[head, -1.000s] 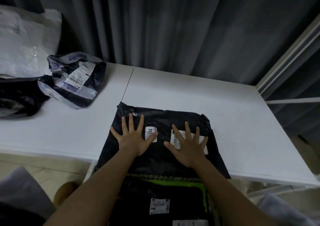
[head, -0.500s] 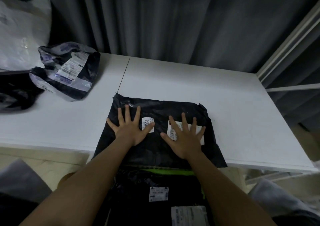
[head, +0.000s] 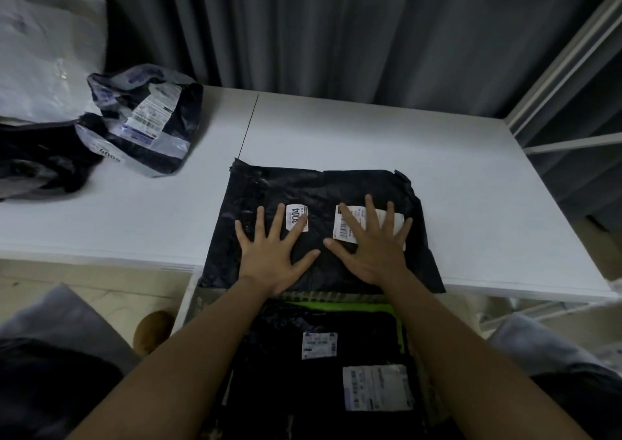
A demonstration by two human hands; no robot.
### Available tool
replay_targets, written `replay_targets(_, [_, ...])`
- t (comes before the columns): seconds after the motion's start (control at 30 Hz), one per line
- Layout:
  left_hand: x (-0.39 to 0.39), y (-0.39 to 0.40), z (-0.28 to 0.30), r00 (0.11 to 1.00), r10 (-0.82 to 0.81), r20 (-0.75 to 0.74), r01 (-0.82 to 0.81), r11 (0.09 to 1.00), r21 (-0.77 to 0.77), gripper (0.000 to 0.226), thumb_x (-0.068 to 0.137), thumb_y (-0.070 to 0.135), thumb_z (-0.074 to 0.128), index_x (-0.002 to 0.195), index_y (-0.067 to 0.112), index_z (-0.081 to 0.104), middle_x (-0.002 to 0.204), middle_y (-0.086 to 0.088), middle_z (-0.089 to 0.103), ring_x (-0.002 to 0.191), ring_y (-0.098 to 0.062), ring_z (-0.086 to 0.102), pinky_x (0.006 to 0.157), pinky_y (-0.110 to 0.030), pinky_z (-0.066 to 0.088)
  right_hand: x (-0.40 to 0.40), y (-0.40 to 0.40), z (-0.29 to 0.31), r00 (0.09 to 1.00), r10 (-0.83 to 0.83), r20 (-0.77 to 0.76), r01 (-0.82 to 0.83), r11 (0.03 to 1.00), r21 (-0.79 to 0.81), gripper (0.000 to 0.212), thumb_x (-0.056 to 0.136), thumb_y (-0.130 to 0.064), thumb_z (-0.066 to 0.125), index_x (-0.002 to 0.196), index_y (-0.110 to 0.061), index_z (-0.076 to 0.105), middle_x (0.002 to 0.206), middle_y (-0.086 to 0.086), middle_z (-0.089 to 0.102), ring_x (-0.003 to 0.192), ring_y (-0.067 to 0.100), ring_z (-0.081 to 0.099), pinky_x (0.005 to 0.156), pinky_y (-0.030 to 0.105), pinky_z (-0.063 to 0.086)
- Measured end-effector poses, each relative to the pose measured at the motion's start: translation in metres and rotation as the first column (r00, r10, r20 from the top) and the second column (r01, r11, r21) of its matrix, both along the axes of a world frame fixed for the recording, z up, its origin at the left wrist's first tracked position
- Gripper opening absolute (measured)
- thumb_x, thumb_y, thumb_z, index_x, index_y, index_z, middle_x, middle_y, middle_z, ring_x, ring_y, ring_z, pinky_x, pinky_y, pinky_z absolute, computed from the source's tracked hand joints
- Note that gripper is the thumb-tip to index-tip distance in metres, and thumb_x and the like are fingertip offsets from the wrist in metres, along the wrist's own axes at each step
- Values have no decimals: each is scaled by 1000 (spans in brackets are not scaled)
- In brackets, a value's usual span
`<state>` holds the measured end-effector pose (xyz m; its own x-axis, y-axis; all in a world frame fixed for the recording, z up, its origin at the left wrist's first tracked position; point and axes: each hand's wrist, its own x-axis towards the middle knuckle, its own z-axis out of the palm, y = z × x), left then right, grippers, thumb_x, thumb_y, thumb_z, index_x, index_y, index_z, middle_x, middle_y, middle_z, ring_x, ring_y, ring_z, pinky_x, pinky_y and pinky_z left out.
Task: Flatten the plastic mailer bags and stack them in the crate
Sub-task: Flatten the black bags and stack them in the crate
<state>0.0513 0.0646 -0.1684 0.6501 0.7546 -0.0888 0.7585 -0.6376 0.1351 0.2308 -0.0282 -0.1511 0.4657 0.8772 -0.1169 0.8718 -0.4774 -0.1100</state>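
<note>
From the head camera, a black mailer bag (head: 323,204) lies flat at the centre of the frame on the near edge of a white table (head: 437,156), its lower edge hanging just over the table's rim. The left hand (head: 274,254) rests palm-down on the bag's left half, fingers straight and spread — the index fingertip touches a small white label (head: 297,218) printed with "3004". The right hand (head: 373,247) lies palm-down beside it, fingers also spread and straight, covering part of a longer white barcode label (head: 346,227). Neither hand curls around anything.

Below the table edge, in the lower middle of the frame, a crate (head: 188,308) holds more dark bags (head: 319,382) with white labels, and a strip of bright green shows along its upper and right side.

In the upper left of the frame, a crumpled dark-and-clear bag (head: 144,119) sits on the table, well apart from the hands — beside it a black bundle (head: 37,160) and a white bag (head: 43,52). Grey curtains (head: 336,29) hang behind.
</note>
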Motion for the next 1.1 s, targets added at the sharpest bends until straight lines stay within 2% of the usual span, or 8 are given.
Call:
replay_targets(0.2, [-1, -1, 0, 1000, 7, 6, -7, 1000, 1, 84, 68, 84, -13, 145, 50, -15, 159, 3, -17, 144, -33, -19, 109, -68, -8, -7, -20, -17, 1000, -5, -6, 5, 998, 64, 87, 68, -93, 14, 143, -57, -12, 160, -6, -17, 145, 37, -17, 109, 68, -11])
replay_targets(0.3, [-1, -2, 8, 1000, -5, -4, 5, 997, -76, 84, 68, 87, -8, 144, 52, -15, 159, 5, -19, 144, -31, -22, 109, -66, -11, -7, -21, -14, 1000, -6, -21, 7, 1000, 27, 86, 68, -92, 14, 143, -57, -12, 160, -6, -15, 145, 36, -16, 109, 68, -10])
replay_targets(0.37, [3, 2, 19, 999, 32, 13, -30, 989, -144, 85, 69, 87, 1, 146, 52, -5, 160, 5, -12, 145, -28, -17, 110, -64, -12, -3, -18, -6, 999, -7, -41, 7, 1000, 6, 87, 67, -92, 12, 144, -57, -8, 161, -4, -10, 145, 36, -12, 110, 67, -9])
replay_targets(0.43, [10, 16, 30, 994, 97, 52, -90, 988, -124, 84, 71, 86, 10, 147, 50, 4, 160, 2, -3, 146, -28, -10, 110, -64, -9, 3, -5, 6, 1000, -11, -21, 12, 999, 48, 90, 65, -93, 8, 145, -55, -3, 161, -1, -5, 146, 37, -6, 111, 66, -5])
replay_targets(0.5, [22, 39, 34, 990, 140, 31, -135, 983, -125, 88, 71, 88, 15, 148, 48, -2, 159, 0, -13, 145, -31, -17, 108, -67, -9, 10, 17, 16, 1000, -6, 6, 5, 998, 55, 90, 66, -93, 5, 146, -53, -6, 161, -1, -13, 145, 38, -12, 110, 67, -8])
replay_targets(0.6, [34, 66, 32, 985, 147, -95, -163, 969, -185, 96, 66, 92, 16, 144, 48, -19, 152, -1, -35, 138, -37, -33, 104, -71, -12, 19, 49, 17, 1000, -4, -18, 3, 999, -49, 90, 66, -90, 8, 145, -52, -13, 158, 0, -24, 141, 40, -25, 106, 69, -14])
replay_targets(0.67, [40, 78, 26, 981, 141, -130, -165, 966, -198, 98, 63, 94, 14, 142, 49, -23, 149, -2, -40, 136, -38, -35, 102, -72, -13, 24, 63, 8, 999, -4, -42, 0, 996, -90, 88, 67, -91, 9, 144, -54, -14, 157, 0, -26, 140, 41, -27, 105, 71, -14])
replay_targets(1.1, [47, 83, 19, 979, 136, -151, -161, 973, -168, 97, 65, 94, 12, 146, 47, -13, 156, -3, -28, 138, -39, -32, 101, -71, -15, 30, 69, -4, 999, -28, -37, 23, 991, -133, 82, 72, -89, 12, 142, -56, -16, 158, 0, -23, 142, 40, -23, 105, 69, -14])
